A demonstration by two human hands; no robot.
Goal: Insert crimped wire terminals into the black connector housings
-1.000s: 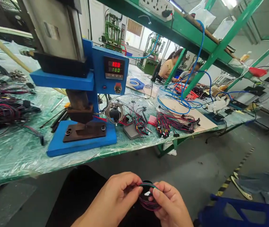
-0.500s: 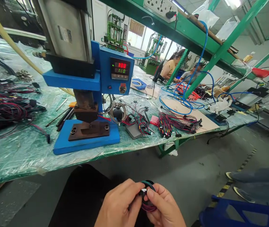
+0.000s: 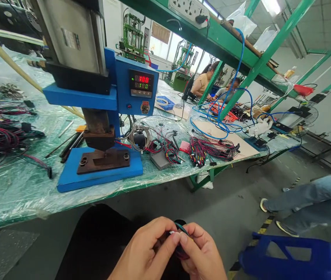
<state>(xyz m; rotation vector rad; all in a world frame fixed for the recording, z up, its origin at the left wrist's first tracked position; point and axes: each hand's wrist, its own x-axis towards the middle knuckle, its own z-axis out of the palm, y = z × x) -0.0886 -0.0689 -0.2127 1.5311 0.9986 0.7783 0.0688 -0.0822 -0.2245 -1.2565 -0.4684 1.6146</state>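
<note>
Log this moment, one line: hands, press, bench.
left hand: pinching at small white piece | right hand: holding wires | press: display lit | bench: wire bundles either side of press

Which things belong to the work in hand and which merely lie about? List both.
In hand:
- thin green-and-red wire coil, held by left hand and right hand
- small white piece at left hand

Apparently lying about:
- L-shaped silver metal rod
- flat grey box

Looped multicoloured wires [image 3: 182, 254], partly hidden
</note>
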